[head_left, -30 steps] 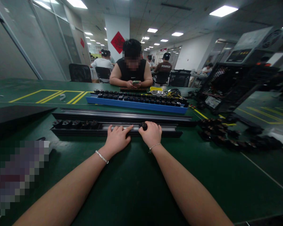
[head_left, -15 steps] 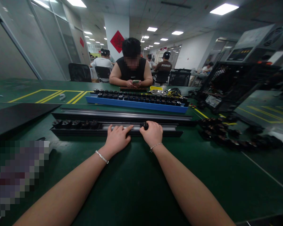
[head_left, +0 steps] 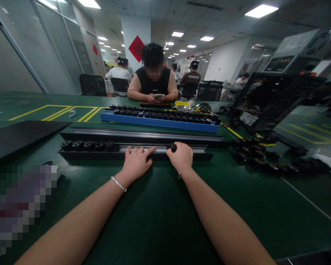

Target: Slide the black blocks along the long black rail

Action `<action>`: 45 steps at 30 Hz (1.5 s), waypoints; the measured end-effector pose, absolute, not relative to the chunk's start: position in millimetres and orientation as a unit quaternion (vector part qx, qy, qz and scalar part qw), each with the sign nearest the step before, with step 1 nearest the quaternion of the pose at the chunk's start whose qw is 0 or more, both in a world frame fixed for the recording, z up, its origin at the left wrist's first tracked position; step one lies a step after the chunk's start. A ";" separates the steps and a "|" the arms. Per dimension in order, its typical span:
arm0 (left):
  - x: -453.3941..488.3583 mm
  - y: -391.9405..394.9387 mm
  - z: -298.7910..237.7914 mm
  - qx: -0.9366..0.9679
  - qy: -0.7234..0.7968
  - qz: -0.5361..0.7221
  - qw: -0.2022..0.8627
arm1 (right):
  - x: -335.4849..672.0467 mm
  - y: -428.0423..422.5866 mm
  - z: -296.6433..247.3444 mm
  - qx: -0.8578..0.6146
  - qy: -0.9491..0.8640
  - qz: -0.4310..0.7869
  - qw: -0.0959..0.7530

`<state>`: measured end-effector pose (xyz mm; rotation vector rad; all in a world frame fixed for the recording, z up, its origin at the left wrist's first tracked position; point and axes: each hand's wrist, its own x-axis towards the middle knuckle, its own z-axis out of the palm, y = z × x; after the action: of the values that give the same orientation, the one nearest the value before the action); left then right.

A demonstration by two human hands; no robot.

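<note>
My right hand [head_left: 181, 156] pinches a small black socket module [head_left: 173, 147] at the right part of a long black channel [head_left: 193, 156]. The palm side and most of the module are hidden by the fingers. My left hand [head_left: 136, 162] rests on the middle of the same channel, fingers stretched out and index finger pointing right along its shiny inner groove. Nothing shows in that hand. To its left, several black socket modules [head_left: 88, 146] sit in a row in the channel's left end.
A second black channel [head_left: 143, 134] lies just behind. Beyond it is a blue tray [head_left: 160, 122] filled with black modules. More loose modules [head_left: 267, 158] lie to the right, near an open computer case [head_left: 253, 99]. Across the table a person [head_left: 153, 81] holds a phone.
My right hand has shifted slightly to the right along the channel with the black socket module. My left hand stays in place.
</note>
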<state>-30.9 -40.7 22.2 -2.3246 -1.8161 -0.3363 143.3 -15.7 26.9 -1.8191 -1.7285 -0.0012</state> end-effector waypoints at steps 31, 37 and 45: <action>-32.4 -41.8 21.5 -0.785 -0.599 -0.133 0.087 | 160.1 -14.4 30.6 -0.714 -0.634 0.005 0.297; -32.5 -40.7 19.9 -0.782 -0.603 -0.136 0.081 | 166.2 -13.1 30.3 -0.724 -0.625 -0.002 0.290; -31.8 -40.3 20.6 -0.781 -0.604 -0.139 0.073 | 178.2 -12.1 28.9 -0.730 -0.617 -0.009 0.294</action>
<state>-31.8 -40.3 20.6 -2.3452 -1.8153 -0.4179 178.2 -12.1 28.9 -1.9432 -1.6426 -0.0248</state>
